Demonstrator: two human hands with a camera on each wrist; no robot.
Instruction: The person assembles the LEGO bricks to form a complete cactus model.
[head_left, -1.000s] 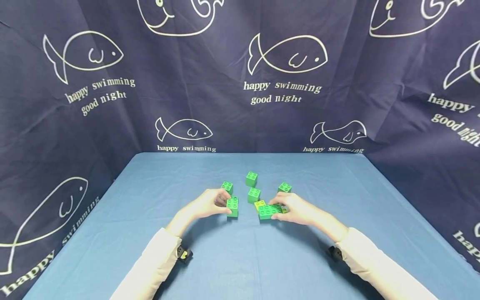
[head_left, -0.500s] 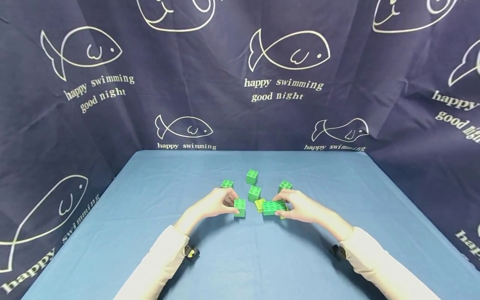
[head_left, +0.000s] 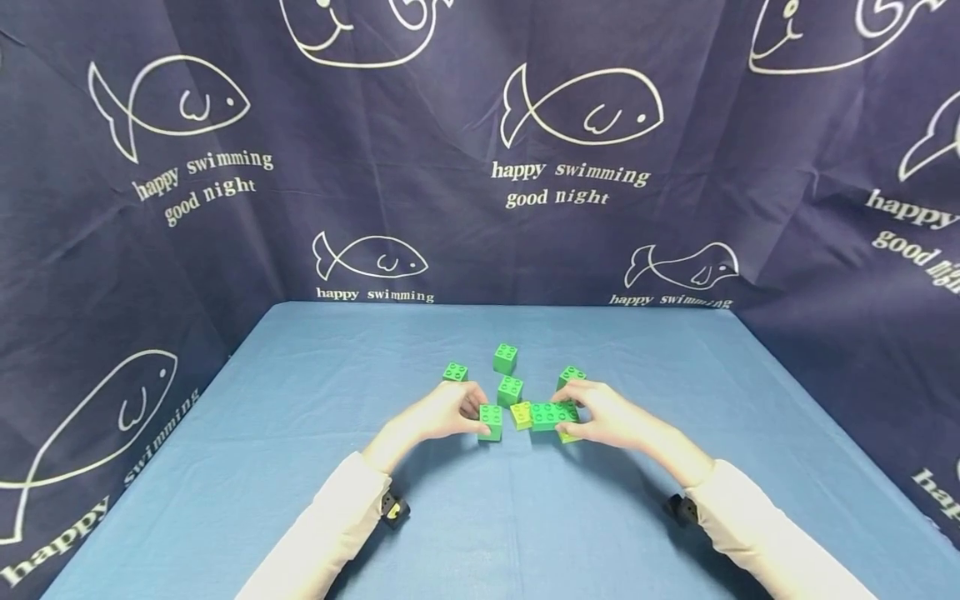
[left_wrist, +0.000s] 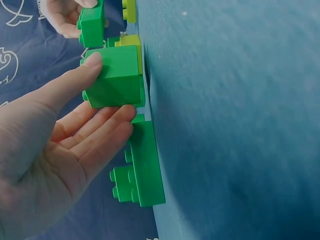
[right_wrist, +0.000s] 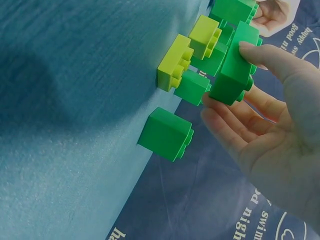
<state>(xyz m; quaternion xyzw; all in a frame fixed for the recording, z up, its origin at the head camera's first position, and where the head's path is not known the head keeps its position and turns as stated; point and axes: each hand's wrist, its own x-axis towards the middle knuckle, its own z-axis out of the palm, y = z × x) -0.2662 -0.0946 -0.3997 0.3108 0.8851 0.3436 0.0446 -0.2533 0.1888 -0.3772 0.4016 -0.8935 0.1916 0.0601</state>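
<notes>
My left hand (head_left: 442, 412) pinches a green cube-shaped building block (head_left: 490, 422) between thumb and fingers, its studs facing up in the head view. In the left wrist view the thumb lies on one side of this block and the fingertips are at the opposite side. A long green building block (right_wrist: 235, 65) with two rows of studs is gripped by my right hand (head_left: 611, 417). It is held over two yellow-green blocks; one yellow-green block (head_left: 522, 415) shows at its left, and the other yellow-green block (right_wrist: 175, 62) is partly covered by hand and brick in the head view.
Behind the hands stand a green block (head_left: 454, 372) at left, a green block (head_left: 510, 390) and another green block (head_left: 506, 358) in the middle, and a green block (head_left: 572, 375) at right. A blue cloth (head_left: 465, 533) covers the table; a dark fish-print curtain (head_left: 450, 167) surrounds it.
My left hand has carried its green block to the right, toward the yellow-green blocks. The right hand has shifted slightly right with the long green block, uncovering more of the left yellow-green block.
</notes>
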